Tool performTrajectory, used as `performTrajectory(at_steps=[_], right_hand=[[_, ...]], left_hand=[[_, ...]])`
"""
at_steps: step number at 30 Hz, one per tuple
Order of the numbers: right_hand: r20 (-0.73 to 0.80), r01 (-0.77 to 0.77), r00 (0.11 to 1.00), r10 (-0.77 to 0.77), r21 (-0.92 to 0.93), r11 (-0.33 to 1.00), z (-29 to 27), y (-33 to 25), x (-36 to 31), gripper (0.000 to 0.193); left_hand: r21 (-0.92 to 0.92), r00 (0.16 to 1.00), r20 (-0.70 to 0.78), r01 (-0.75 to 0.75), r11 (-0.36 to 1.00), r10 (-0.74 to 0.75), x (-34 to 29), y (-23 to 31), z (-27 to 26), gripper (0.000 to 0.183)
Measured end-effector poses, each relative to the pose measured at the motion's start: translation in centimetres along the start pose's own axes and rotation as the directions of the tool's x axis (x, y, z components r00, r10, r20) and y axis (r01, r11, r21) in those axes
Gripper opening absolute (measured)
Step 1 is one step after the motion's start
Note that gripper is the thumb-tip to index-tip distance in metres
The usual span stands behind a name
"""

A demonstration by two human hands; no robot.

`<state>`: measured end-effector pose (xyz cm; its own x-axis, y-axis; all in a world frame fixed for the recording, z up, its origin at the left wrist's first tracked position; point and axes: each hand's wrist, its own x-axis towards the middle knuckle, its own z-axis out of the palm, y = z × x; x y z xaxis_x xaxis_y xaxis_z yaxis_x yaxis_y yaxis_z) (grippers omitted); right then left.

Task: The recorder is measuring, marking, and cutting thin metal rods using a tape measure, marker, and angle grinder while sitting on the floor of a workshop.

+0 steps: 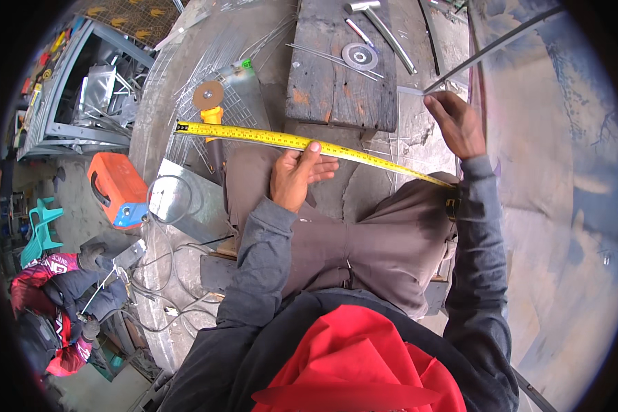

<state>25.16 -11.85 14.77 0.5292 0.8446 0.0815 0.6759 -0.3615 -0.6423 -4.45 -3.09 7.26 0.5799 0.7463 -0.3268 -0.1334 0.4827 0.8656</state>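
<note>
My left hand (294, 180) holds the yellow tape measure (254, 134), thumb on top of the blade and other fingers below it. The blade runs across above my thighs, its hooked end free at the left. At the right it drops toward my right thigh, where a dark tape case (452, 209) shows partly behind my sleeve. My right hand (458, 125) pinches the near end of a long thin metal bar (494, 47) that slants up to the upper right. Thumb and forefinger meet there, beside a short pale metal strip (410, 90).
A worn wooden bench (323, 75) ahead carries a hammer (384, 34), a cutting disc (359, 56), a marker and thin rods. Left lie an angle grinder (213, 117), a metal sheet and an orange machine (117, 189) with cables. Another person (65, 295) works at lower left.
</note>
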Motion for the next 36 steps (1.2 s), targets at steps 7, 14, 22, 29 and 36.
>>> performTrajectory(at_steps=[7, 14, 22, 29, 36], right_hand=[[-0.026, 0.054, 0.998, -0.062, -0.240, 0.969, 8.0, 1.3, 14.7, 0.028], [-0.015, -0.045, 0.999, 0.043, -0.488, 0.872, 13.0, 2.4, 20.7, 0.033], [0.072, -0.025, 0.996, 0.057, -0.390, 0.921, 13.7, 3.7, 21.6, 0.040], [-0.046, 0.124, 0.989, -0.139, -0.239, 0.963, 10.2, 6.7, 21.1, 0.041], [-0.019, 0.171, 0.984, -0.175, -0.124, 0.977, 6.9, 5.3, 16.9, 0.038]], left_hand=[[-0.077, 0.998, 0.042, 0.052, 0.996, -0.049, 0.2, -0.2, 0.4, 0.037], [-0.090, 0.995, 0.078, 0.069, 0.994, -0.062, 0.1, 0.3, 0.4, 0.035], [-0.083, 0.995, 0.063, 0.076, 0.994, -0.071, 0.1, 0.6, -0.2, 0.033], [-0.174, 0.994, 0.095, 0.066, 0.983, -0.050, 0.4, -0.6, 1.0, 0.033], [-0.169, 0.995, 0.091, 0.061, 0.984, -0.046, 0.5, -1.0, 0.7, 0.032]])
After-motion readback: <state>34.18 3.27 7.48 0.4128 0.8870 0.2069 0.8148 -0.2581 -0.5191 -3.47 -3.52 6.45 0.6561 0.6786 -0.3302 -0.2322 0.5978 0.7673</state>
